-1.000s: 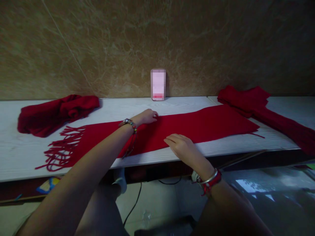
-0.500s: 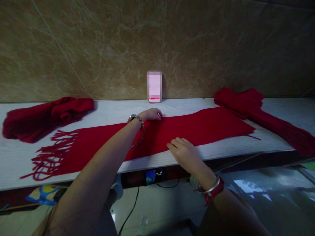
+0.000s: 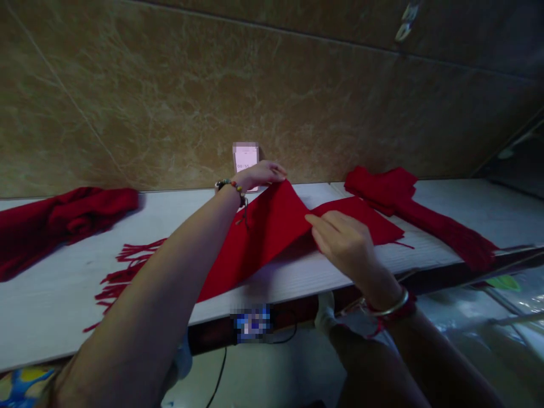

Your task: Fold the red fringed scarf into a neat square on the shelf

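Observation:
A red scarf [image 3: 266,229] with a fringed left end lies lengthwise on a narrow white tabletop, its middle raised in a slanting fold. At the fold's far edge, my left hand [image 3: 266,173] pinches the cloth between thumb and fingers. My right hand [image 3: 346,241] grips the near edge, thumb and fingertips closed on it. The left forearm covers part of the scarf and its fringe. Right of the fold, the rest of the scarf rests flat on the surface.
A bunched red cloth [image 3: 80,218] sits at the left, and a folded red scarf [image 3: 395,195] at the right. Behind my left hand, a phone [image 3: 245,156] leans on the brown marbled wall [image 3: 170,102]. The white tabletop [image 3: 55,306] ends in a near edge above the floor.
Both hands have taken hold of the scarf's opposite edges and lifted its middle into a fold. The view has shifted and tilted.

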A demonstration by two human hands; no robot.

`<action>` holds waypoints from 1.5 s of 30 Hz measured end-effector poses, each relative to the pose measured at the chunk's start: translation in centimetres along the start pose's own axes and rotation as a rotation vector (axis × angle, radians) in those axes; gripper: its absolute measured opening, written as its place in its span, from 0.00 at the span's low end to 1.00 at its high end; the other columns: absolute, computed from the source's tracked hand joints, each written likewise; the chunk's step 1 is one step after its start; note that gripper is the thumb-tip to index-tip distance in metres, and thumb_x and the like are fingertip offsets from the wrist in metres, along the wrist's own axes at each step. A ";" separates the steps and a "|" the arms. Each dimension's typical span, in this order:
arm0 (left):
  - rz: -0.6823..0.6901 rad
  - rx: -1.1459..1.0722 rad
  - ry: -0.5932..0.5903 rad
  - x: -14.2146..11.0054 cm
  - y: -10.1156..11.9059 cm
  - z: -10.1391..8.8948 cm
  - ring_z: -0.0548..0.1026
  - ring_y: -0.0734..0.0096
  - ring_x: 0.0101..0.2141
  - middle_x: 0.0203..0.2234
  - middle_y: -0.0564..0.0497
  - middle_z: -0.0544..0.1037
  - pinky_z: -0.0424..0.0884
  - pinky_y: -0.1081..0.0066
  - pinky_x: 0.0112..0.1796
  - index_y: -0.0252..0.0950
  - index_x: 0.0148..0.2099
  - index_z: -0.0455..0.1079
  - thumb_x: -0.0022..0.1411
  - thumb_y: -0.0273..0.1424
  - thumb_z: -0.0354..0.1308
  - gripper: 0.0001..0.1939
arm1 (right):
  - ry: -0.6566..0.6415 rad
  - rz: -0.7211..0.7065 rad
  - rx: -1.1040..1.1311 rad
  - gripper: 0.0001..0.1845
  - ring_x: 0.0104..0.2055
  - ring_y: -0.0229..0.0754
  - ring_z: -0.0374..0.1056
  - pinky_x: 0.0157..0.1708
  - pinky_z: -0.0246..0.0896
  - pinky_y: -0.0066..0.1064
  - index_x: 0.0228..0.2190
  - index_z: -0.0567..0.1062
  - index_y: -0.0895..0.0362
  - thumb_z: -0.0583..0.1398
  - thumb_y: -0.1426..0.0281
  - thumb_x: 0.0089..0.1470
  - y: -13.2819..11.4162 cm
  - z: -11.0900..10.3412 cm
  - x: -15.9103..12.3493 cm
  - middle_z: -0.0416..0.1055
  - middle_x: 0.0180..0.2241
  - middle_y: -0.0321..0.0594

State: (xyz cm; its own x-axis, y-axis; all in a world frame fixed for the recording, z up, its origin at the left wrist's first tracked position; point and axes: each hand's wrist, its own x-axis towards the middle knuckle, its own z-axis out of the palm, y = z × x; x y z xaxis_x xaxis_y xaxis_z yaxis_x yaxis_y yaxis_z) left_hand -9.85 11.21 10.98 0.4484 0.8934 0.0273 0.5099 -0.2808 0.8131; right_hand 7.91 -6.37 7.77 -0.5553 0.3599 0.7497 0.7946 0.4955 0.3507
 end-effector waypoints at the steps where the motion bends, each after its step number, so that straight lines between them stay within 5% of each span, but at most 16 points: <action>1: 0.040 -0.002 -0.001 1.2 1.5 0.3 0.73 0.71 0.38 0.39 0.45 0.75 0.66 0.70 0.38 0.32 0.50 0.68 0.57 0.25 0.54 0.18 | -0.009 0.032 -0.024 0.15 0.25 0.38 0.62 0.27 0.56 0.30 0.30 0.77 0.59 0.50 0.76 0.59 1.7 -0.8 0.1 0.67 0.21 0.38; 5: 0.207 0.084 -0.022 5.9 6.8 3.0 0.72 0.70 0.43 0.44 0.47 0.74 0.66 0.69 0.41 0.35 0.53 0.66 0.60 0.25 0.52 0.18 | -0.055 0.219 -0.135 0.14 0.31 0.41 0.67 0.32 0.61 0.32 0.35 0.76 0.55 0.51 0.74 0.57 8.8 -3.4 -0.9 0.71 0.26 0.40; 9: 0.252 0.254 -0.037 10.3 9.7 8.8 0.71 0.69 0.45 0.48 0.45 0.73 0.67 0.70 0.41 0.34 0.56 0.63 0.61 0.25 0.49 0.20 | -0.081 0.331 -0.169 0.14 0.33 0.43 0.70 0.35 0.64 0.34 0.34 0.76 0.54 0.51 0.73 0.54 15.0 -3.2 -5.8 0.73 0.28 0.40; 15: 0.267 0.389 -0.105 13.9 7.6 19.2 0.72 0.65 0.46 0.49 0.40 0.74 0.68 0.69 0.44 0.30 0.53 0.65 0.60 0.27 0.53 0.18 | -0.316 0.503 -0.074 0.15 0.34 0.45 0.72 0.36 0.67 0.36 0.30 0.76 0.57 0.50 0.75 0.49 19.0 1.0 -16.2 0.76 0.30 0.45; 20: 0.272 0.487 -0.108 13.5 4.7 22.6 0.72 0.58 0.49 0.50 0.36 0.73 0.65 0.64 0.48 0.28 0.53 0.64 0.65 0.33 0.47 0.18 | -0.280 0.577 0.015 0.15 0.35 0.46 0.73 0.36 0.68 0.39 0.32 0.75 0.59 0.49 0.75 0.49 18.4 2.3 -19.4 0.77 0.33 0.47; 27: 0.353 0.547 -0.129 10.6 2.1 19.2 0.72 0.62 0.48 0.49 0.40 0.73 0.64 0.68 0.48 0.31 0.54 0.64 0.66 0.35 0.46 0.18 | -0.354 0.548 0.112 0.20 0.38 0.43 0.73 0.38 0.69 0.35 0.41 0.75 0.58 0.50 0.79 0.49 14.0 2.1 -17.0 0.77 0.37 0.45; 34: 0.326 0.602 -0.158 3.0 -3.5 10.3 0.72 0.64 0.46 0.47 0.41 0.74 0.65 0.70 0.47 0.30 0.53 0.65 0.64 0.36 0.46 0.20 | -0.576 0.447 0.177 0.25 0.39 0.43 0.71 0.39 0.69 0.33 0.50 0.71 0.58 0.51 0.82 0.50 3.2 3.4 -9.3 0.74 0.40 0.46; 39: 0.332 0.738 0.003 -3.3 -6.5 4.3 0.66 0.61 0.53 0.54 0.40 0.68 0.60 0.64 0.53 0.31 0.59 0.59 0.64 0.36 0.43 0.24 | -0.523 0.262 0.211 0.26 0.46 0.45 0.68 0.42 0.69 0.36 0.52 0.70 0.59 0.51 0.83 0.52 -2.0 4.1 -4.9 0.68 0.51 0.52; 43: 0.091 0.778 0.269 -8.5 -7.6 1.6 0.60 0.55 0.57 0.58 0.38 0.61 0.57 0.57 0.55 0.33 0.62 0.56 0.64 0.39 0.42 0.27 | -0.519 0.288 0.198 0.26 0.44 0.45 0.70 0.42 0.70 0.39 0.49 0.72 0.60 0.50 0.84 0.51 -3.5 4.9 -4.1 0.71 0.49 0.52; 45: -0.069 0.722 0.233 -11.5 -8.3 0.9 0.62 0.54 0.56 0.58 0.38 0.61 0.59 0.57 0.54 0.33 0.62 0.56 0.64 0.43 0.41 0.29 | -0.530 0.334 0.213 0.26 0.46 0.46 0.70 0.45 0.69 0.41 0.49 0.72 0.60 0.50 0.85 0.50 -3.4 4.9 -4.2 0.71 0.49 0.53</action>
State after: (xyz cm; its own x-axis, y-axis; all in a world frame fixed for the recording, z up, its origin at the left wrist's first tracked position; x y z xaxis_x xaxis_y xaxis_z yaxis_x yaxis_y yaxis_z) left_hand -18.53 2.94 3.40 0.2720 0.9458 0.1772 0.9209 -0.3093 0.2373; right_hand 6.36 -5.69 0.68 -0.3764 0.8346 0.4023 0.9093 0.4160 -0.0123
